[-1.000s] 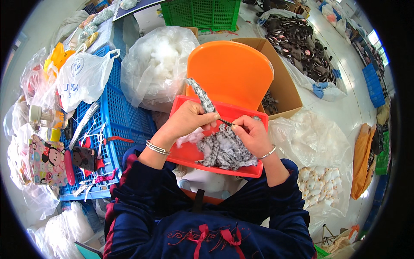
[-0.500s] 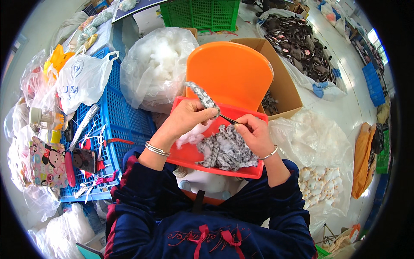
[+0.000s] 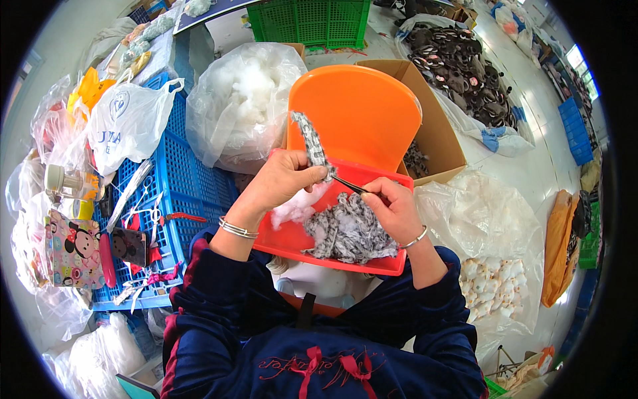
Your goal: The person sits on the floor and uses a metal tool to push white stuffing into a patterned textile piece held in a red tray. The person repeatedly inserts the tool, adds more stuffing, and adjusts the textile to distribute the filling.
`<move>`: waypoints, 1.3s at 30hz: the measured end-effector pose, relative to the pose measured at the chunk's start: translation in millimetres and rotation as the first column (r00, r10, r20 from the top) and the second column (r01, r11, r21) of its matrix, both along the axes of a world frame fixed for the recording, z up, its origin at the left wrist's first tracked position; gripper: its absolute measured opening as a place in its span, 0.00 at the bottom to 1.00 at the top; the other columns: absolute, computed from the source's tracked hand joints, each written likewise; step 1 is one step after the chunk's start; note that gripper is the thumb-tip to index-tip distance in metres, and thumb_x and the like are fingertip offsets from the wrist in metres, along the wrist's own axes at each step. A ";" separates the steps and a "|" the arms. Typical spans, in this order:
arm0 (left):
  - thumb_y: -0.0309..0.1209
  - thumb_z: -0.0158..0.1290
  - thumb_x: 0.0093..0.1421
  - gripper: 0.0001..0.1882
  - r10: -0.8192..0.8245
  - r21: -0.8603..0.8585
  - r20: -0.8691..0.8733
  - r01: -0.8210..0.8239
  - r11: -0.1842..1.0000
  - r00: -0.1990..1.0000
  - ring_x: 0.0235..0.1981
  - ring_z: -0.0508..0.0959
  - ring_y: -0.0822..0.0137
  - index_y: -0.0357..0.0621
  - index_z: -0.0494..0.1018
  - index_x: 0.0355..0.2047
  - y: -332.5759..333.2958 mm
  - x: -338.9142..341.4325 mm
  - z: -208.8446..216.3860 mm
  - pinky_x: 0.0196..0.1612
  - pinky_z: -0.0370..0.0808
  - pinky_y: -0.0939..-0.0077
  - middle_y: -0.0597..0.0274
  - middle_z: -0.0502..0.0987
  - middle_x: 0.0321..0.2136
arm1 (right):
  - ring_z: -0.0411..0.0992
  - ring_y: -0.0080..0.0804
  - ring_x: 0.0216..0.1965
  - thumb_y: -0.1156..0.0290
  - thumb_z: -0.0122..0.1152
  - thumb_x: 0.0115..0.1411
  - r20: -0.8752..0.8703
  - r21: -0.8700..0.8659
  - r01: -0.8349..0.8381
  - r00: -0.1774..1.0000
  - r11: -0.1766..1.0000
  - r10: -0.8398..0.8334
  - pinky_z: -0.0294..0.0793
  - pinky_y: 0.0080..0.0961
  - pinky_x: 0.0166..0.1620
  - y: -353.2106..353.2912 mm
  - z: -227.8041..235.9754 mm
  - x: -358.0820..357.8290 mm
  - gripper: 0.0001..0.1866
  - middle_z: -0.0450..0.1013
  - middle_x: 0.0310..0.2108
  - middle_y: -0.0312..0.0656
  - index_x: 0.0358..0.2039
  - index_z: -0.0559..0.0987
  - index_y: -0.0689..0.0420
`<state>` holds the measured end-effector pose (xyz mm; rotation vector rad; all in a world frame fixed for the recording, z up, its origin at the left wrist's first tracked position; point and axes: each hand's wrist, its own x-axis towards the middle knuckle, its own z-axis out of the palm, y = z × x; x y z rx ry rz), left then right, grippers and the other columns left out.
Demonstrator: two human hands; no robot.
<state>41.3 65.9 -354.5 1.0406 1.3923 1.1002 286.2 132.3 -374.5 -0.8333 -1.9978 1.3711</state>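
Note:
My left hand (image 3: pixel 282 178) pinches the lower end of a narrow, curved grey-and-white patterned fabric piece (image 3: pixel 308 138), which points upward. In my right hand (image 3: pixel 392 207) is a thin dark metal tool (image 3: pixel 349 185), probably tweezers, with its tip at the fabric's lower end; whether the tip is inside cannot be made out. Below both hands lies a red tray (image 3: pixel 282 247). It holds a heap of similar grey-and-white fabric pieces (image 3: pixel 353 229) and, to their left, a tuft of white stuffing (image 3: pixel 294 209).
An orange chair back (image 3: pixel 355 110) rises behind the tray, with a cardboard box (image 3: pixel 438 143) at its right. A clear bag of white stuffing (image 3: pixel 242 100) stands far left of it. Blue crates (image 3: pixel 199 179) with scissors and a phone are at my left. A plastic sheet (image 3: pixel 485 219) spreads at right.
The fabric piece has swung from slanting left to more upright. My left hand has shifted slightly left, and the tool slants a little more. My right hand has barely moved.

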 end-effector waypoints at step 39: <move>0.36 0.57 0.63 0.16 0.294 0.091 0.248 -0.325 0.941 0.923 0.21 0.70 0.82 0.39 0.76 0.22 -0.8 54.3 -19.1 0.25 0.66 0.85 0.69 0.73 0.17 | 0.65 0.13 0.28 0.74 0.57 0.64 -0.196 -0.321 0.041 0.974 0.946 -0.109 0.66 0.14 0.32 -13.4 -23.6 -24.4 0.04 0.70 0.26 0.29 0.35 0.75 0.62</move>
